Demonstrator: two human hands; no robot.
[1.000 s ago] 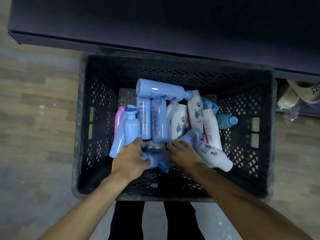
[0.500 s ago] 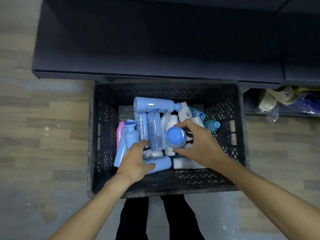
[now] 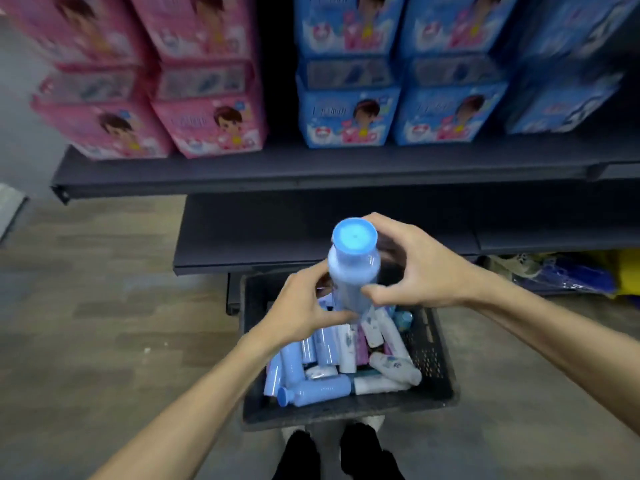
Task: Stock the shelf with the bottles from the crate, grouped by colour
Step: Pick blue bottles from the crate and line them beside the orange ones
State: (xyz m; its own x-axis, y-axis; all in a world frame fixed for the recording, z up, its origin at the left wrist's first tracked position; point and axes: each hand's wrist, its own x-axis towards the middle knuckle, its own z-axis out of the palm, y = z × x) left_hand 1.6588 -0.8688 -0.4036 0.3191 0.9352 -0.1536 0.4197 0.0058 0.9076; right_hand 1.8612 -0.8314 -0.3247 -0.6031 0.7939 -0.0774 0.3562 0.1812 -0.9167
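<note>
Both hands hold one blue bottle [image 3: 353, 271] upright above the crate [image 3: 436, 386]: the left hand [image 3: 301, 310] curls round its lower body from the left, the right hand [image 3: 415, 268] pinches it with thumb low on the body and fingers arched past the cap side; exact contact of the right fingertips is blurred. Bottle sits in mid-air between the crate and the lower shelf [image 3: 263, 233], cap toward the camera. Judged step: transfer from crate to shelf, first of many, since a heap of bottles [image 3: 332, 372] still lies in the crate and no bottle shows on the dark boards. Next move likely calls for choosing a blue zone and setting the base down flat; the blue boxes [image 3: 391, 112] above sit right, the pink boxes [image 3: 156, 126] left. Materials: bottle is smooth glossy plastic, cylindrical with rounded shoulder and flat disc cap; crate is dark perforated plastic; shelf is matt dark metal or board; floor [image 3: 104, 306] is wood-pattern.
</note>
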